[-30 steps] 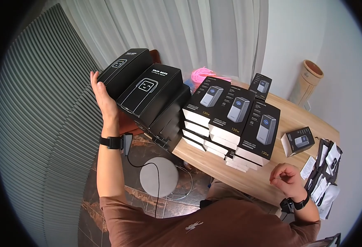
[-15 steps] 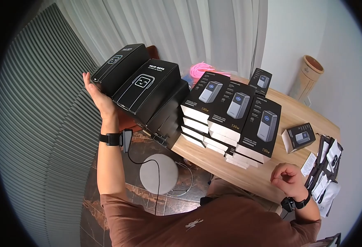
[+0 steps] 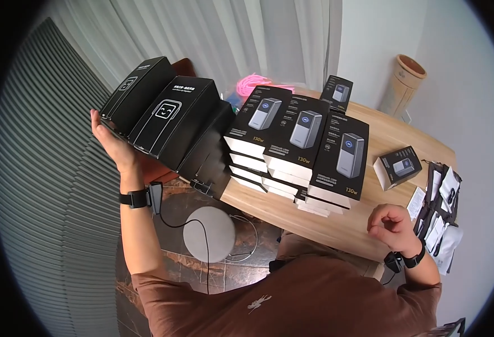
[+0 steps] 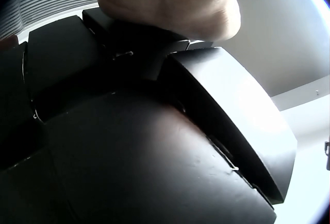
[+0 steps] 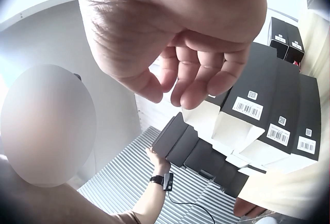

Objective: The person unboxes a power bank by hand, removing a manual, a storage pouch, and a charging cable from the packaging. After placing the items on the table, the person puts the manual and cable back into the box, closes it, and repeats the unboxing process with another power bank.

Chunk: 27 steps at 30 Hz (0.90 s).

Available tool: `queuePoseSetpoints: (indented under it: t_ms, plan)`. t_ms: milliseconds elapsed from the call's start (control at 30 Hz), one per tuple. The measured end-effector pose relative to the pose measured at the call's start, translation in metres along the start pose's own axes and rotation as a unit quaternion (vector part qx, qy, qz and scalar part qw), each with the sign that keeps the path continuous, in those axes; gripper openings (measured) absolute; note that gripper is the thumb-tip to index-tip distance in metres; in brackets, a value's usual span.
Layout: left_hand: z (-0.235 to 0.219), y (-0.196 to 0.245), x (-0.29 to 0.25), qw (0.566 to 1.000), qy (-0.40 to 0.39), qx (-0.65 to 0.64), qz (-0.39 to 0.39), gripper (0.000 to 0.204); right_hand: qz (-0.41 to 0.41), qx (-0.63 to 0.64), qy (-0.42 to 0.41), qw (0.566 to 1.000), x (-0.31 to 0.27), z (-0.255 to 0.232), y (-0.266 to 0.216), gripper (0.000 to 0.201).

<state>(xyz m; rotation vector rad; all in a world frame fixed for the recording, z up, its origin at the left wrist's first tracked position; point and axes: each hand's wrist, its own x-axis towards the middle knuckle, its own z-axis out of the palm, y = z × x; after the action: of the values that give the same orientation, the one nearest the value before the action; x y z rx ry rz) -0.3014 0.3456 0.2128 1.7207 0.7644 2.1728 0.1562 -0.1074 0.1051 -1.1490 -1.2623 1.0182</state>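
Note:
In the head view my left hand (image 3: 114, 147) rests against the outer lower side of a leaning black box (image 3: 137, 92), fingers extended along it and partly hidden. A larger black box (image 3: 175, 115) with a white smiling-face print lies tilted beside it, on other black boxes. The left wrist view shows part of that hand (image 4: 170, 2) above dark box faces (image 4: 149, 157). My right hand (image 3: 393, 227), loosely curled and holding nothing, hovers near the table's front edge, right of the stacked 130w boxes (image 3: 340, 151). Its bent fingers also show in the right wrist view (image 5: 180, 33).
A single small box (image 3: 397, 167) stands on the wooden table (image 3: 421, 137) beside a black organizer (image 3: 441, 196) with white packets. Pink cord (image 3: 251, 84) lies behind the stacks. A tall clay-coloured vase (image 3: 401, 84) stands behind; a round stool (image 3: 209, 234) is below.
The head view has shifted, so boxes and table appear farther left and higher. My left hand stays against the black boxes as they appear farther left. My right hand keeps its loose curl.

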Motion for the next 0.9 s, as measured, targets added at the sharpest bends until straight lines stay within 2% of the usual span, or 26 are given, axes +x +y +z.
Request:
queuePoseSetpoints:
  t_ms: [133,200,267,300,333,367,400,433,467,500,533,567,600,633,667,700,733,767,833,900]
  plan:
    - [0.002,0.006,-0.003,1.000,0.019,0.021,0.001,0.065,0.001,0.005,-0.006,1.000,0.001,-0.004,0.002,0.011]
    - [-0.022,-0.019,0.005,0.997,-0.004,0.053,0.054,0.066,0.004,0.008,-0.005,1.000,-0.001,-0.009,-0.002,0.011]
    - [-0.008,0.019,-0.005,0.999,0.028,0.027,-0.002,0.063,0.025,-0.002,0.007,1.000,-0.006,-0.023,-0.008,0.013]
    - [-0.008,0.033,-0.005,0.999,-0.011,0.021,-0.029,0.061,0.022,-0.002,0.040,0.999,-0.008,-0.031,-0.010,0.013]
    - [-0.011,0.038,-0.013,0.999,0.011,0.037,-0.006,0.058,0.040,-0.016,0.068,0.997,-0.006,-0.043,-0.022,0.014]
    - [-0.032,0.029,-0.014,0.974,0.013,0.190,0.125,0.047,0.029,-0.030,0.107,0.993,-0.003,-0.057,-0.026,0.014]
    - [-0.026,0.047,-0.033,0.974,0.043,0.164,0.148,0.035,0.018,-0.060,0.137,0.989,0.002,-0.077,-0.024,0.010]
    - [-0.027,0.053,-0.050,0.990,0.069,0.039,0.117,0.027,-0.006,-0.102,0.169,0.980,0.007,-0.104,-0.011,0.009]
    - [-0.021,0.077,-0.071,0.993,0.100,0.014,0.059,0.028,0.009,-0.104,0.219,0.970,0.013,-0.123,-0.007,0.011]
    - [-0.018,0.097,-0.095,0.993,0.086,0.064,0.049,0.034,0.023,-0.103,0.255,0.961,0.017,-0.145,-0.001,0.015]
    - [-0.023,0.105,-0.123,0.979,0.033,0.122,0.162,0.035,0.054,-0.123,0.282,0.950,0.020,-0.168,0.009,0.014]
    - [-0.030,0.109,-0.141,0.965,-0.063,0.032,0.254,0.033,0.097,-0.168,0.294,0.936,0.021,-0.195,0.023,0.026]
    - [-0.015,0.133,-0.161,0.924,-0.138,0.018,0.357,0.029,0.120,-0.232,0.310,0.914,0.024,-0.212,0.035,0.036]
    - [-0.018,0.131,-0.183,0.900,-0.176,-0.055,0.395,0.020,0.142,-0.294,0.324,0.888,0.027,-0.226,0.046,0.046]
    - [-0.012,0.141,-0.211,0.896,-0.226,-0.043,0.379,0.021,0.164,-0.354,0.336,0.857,0.027,-0.237,0.057,0.056]
    - [-0.003,0.153,-0.238,0.888,-0.287,-0.050,0.355,0.010,0.183,-0.400,0.340,0.831,0.028,-0.247,0.068,0.065]
    - [-0.004,0.178,-0.249,0.860,-0.422,-0.020,0.286,0.017,0.199,-0.444,0.342,0.804,0.030,-0.257,0.078,0.074]
    - [0.012,0.186,-0.259,0.826,-0.493,-0.021,0.271,0.026,0.212,-0.488,0.343,0.774,0.033,-0.265,0.085,0.083]
    - [0.025,0.157,-0.304,0.833,-0.503,-0.082,0.214,0.027,0.269,-0.460,0.319,0.784,0.035,-0.280,0.098,0.093]
    - [0.040,0.134,-0.346,0.865,-0.464,-0.102,0.160,0.025,0.299,-0.438,0.297,0.794,0.040,-0.282,0.102,0.098]
